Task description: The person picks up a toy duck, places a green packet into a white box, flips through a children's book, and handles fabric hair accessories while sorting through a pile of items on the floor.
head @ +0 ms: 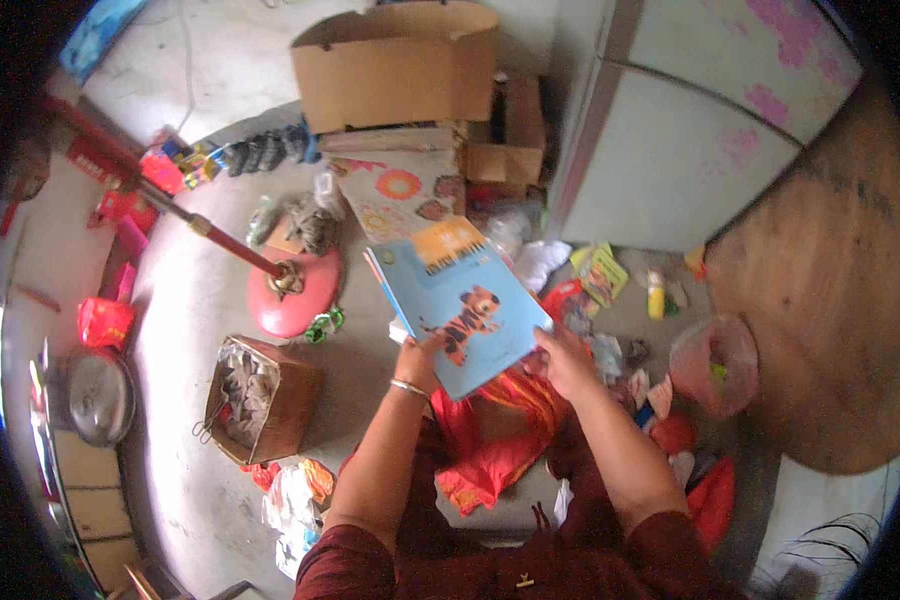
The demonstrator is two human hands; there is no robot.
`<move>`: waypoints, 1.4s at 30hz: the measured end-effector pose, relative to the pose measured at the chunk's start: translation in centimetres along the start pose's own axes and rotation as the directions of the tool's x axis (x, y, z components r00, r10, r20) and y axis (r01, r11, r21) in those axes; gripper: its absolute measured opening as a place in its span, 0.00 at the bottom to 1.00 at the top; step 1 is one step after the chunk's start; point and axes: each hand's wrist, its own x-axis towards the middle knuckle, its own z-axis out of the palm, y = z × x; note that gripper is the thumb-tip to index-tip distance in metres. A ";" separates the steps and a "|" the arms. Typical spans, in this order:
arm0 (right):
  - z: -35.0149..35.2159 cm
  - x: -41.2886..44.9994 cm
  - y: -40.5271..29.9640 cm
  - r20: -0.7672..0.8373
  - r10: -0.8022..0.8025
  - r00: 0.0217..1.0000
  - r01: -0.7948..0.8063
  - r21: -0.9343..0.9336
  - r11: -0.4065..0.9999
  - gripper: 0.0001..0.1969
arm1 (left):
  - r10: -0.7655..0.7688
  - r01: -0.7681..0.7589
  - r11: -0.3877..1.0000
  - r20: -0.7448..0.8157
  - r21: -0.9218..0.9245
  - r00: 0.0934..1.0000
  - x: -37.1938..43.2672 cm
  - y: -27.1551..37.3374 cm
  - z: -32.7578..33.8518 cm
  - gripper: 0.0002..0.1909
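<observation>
Both hands hold a small stack of thin picture books [412,307] out before me, tilted in the air. The top one has a blue cover with a tiger drawing and an orange patch bearing writing. My left hand [420,364] grips the lower left edge, its thumb on the cover. At the lower right edge, my right hand [566,360] pinches the stack, most of its fingers hidden beneath. Below the books, a red and orange cloth [480,457] lies between my legs.
A cardboard box of crumpled paper [251,397] stands at left, near a pink round stand base [296,296] with a tall pole. A large carton [397,75] and a flowered cupboard [682,165] are ahead. A translucent pink bin [716,367] and a yellow booklet [600,274] sit at right.
</observation>
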 end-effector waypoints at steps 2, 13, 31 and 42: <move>-0.1 0.2 -0.2 0.020 0.004 1.000 -0.005 0.064 0.998 0.13 | -0.035 0.043 0.997 0.138 -0.060 0.990 0.1 0.5 0.1 0.11; -0.1 1.0 -0.1 0.099 0.032 0.995 -0.025 -0.075 0.997 0.12 | 0.004 -0.004 0.998 0.007 -0.058 1.000 0.9 -0.2 0.2 0.15; 0.5 -0.5 -0.1 0.258 0.052 0.965 0.061 -0.411 0.910 0.14 | -0.080 0.081 0.993 0.014 -0.091 0.997 1.9 -1.2 -0.8 0.18; 0.4 -0.2 0.7 0.301 0.008 0.954 0.184 -0.604 0.776 0.14 | -0.042 0.040 0.994 -0.021 -0.100 0.999 1.8 -1.1 -0.6 0.17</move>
